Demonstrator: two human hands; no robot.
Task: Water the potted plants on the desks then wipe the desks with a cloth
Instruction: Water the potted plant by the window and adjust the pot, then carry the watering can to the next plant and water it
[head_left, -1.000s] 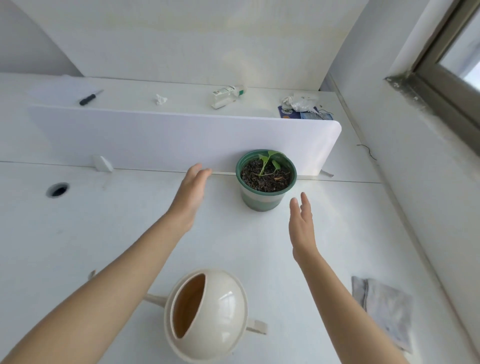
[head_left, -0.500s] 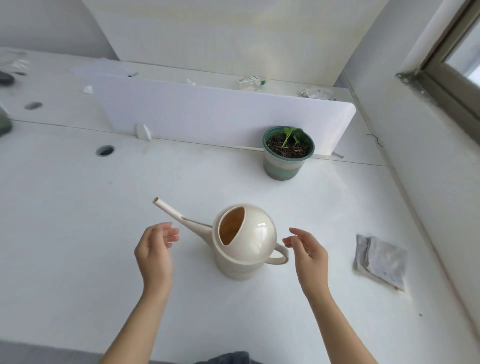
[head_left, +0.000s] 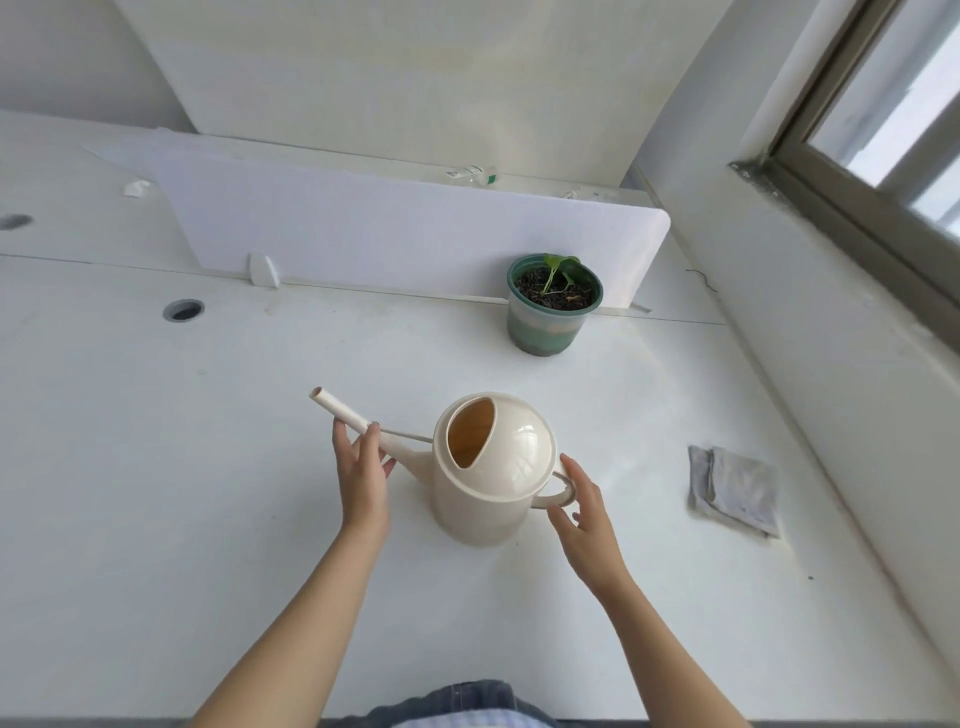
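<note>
Your left hand (head_left: 363, 483) lies with straight fingers against the spout of the can (head_left: 498, 493). Your right hand (head_left: 589, 525) is spread at the handle, not curled round it. The can stands on the desk (head_left: 156, 467) between your hands. The pot (head_left: 545, 327) stands beyond your right hand, and the cloth (head_left: 735, 491) lies to its right.

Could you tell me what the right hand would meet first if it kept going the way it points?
Most likely the handle of the watering can: the right hand points forward-left at that loop, right beside it, though contact is unclear.
</note>
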